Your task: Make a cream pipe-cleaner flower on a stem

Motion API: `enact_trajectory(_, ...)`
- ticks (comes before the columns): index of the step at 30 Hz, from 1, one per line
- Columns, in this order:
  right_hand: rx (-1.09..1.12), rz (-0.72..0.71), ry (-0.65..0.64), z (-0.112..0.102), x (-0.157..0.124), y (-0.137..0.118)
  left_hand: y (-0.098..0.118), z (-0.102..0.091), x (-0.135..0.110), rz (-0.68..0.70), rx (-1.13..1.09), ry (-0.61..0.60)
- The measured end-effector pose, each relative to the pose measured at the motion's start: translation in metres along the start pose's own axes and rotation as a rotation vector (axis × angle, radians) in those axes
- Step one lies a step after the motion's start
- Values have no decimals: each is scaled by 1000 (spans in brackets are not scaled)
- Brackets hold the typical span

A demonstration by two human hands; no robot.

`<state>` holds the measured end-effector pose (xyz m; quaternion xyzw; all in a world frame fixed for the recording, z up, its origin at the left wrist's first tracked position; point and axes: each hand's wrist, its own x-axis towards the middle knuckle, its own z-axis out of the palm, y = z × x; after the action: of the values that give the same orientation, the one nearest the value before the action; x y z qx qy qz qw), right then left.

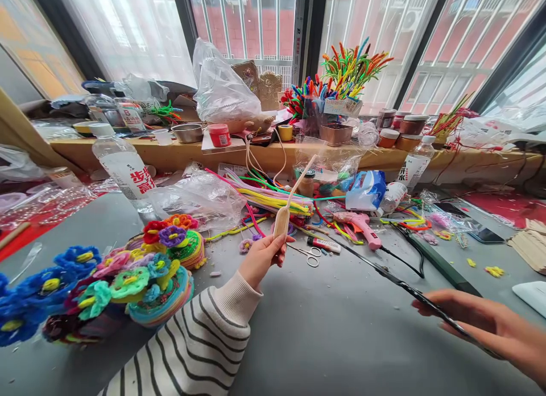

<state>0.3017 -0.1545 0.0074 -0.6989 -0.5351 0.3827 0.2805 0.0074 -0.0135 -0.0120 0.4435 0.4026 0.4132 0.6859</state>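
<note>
My left hand (262, 256), in a striped sleeve, is closed round the fat lower end of a beige fuzzy pipe-cleaner shape (282, 218). Its thin tail rises up and to the right. My right hand (490, 325) sits at the lower right, fingers closed on a long thin dark rod (384, 273) that runs up and left across the grey table (324, 328). Small scissors (310, 254) lie just right of my left hand. A pink glue gun (358, 222) lies beyond them.
Piles of pipe-cleaner flowers (128, 282) fill the left. Loose coloured pipe cleaners (273, 197), plastic bags and water bottles (123, 168) crowd the table's far side. A wooden shelf (273, 154) holds jars, bowls and bundled stems (350, 66). A phone (478, 228) lies at right.
</note>
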Motion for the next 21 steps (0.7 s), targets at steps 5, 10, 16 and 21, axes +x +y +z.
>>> enact_trajectory(5, 306, -54, -85, 38, 39, -28, 5, -2, 2, 34, 12, 39)
enact_trajectory(10, 264, -173, -386, 56, 72, -42, 7, -6, 5, 65, 59, 57)
enact_trajectory(16, 151, -204, -634, 45, 69, -39, 10, -7, 5, 64, 155, 31)
enact_trajectory(21, 98, -235, -692, 37, 66, -39, 9, -6, 5, 46, 208, -53)
